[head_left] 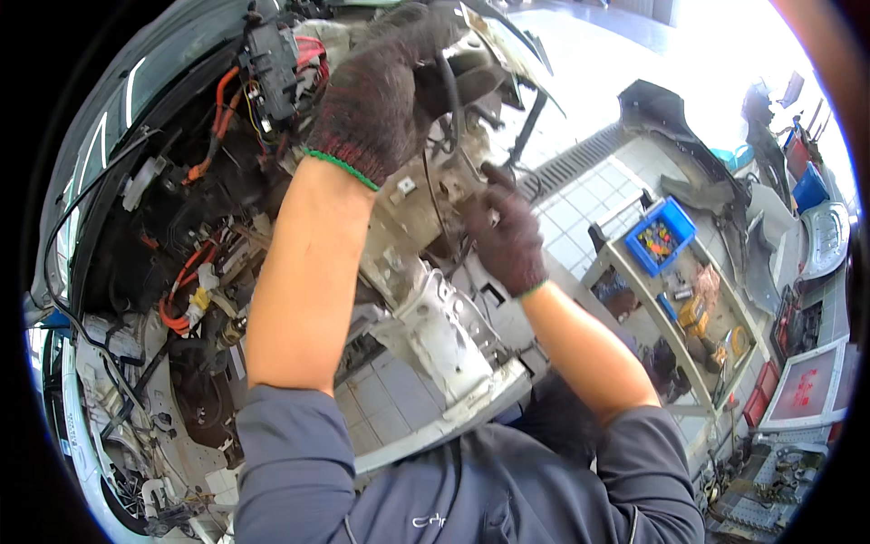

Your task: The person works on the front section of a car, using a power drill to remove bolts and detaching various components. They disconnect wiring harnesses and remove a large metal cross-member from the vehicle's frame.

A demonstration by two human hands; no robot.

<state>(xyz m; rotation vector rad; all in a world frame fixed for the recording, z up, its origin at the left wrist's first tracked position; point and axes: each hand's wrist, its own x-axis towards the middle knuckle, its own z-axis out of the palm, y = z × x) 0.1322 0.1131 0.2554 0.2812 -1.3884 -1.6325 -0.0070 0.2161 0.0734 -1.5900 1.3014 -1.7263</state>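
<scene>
Both my hands wear dark, dirty knit gloves and work at the stripped front end of a car. My left hand is raised at the top, its fingers curled round a black hose; motion blurs its fingertips. Lower and to the right, my right hand is closed beside the pale metal front frame. A small shiny bit shows between its fingers, too small to name. Thin dark wires hang between the two hands. Below them stands a bent whitish metal bracket.
Orange cables and a grey electrical box sit in the engine bay at left. At right stands a tool cart with a blue bin of small parts and a yellow power tool. A black bumper lies beyond.
</scene>
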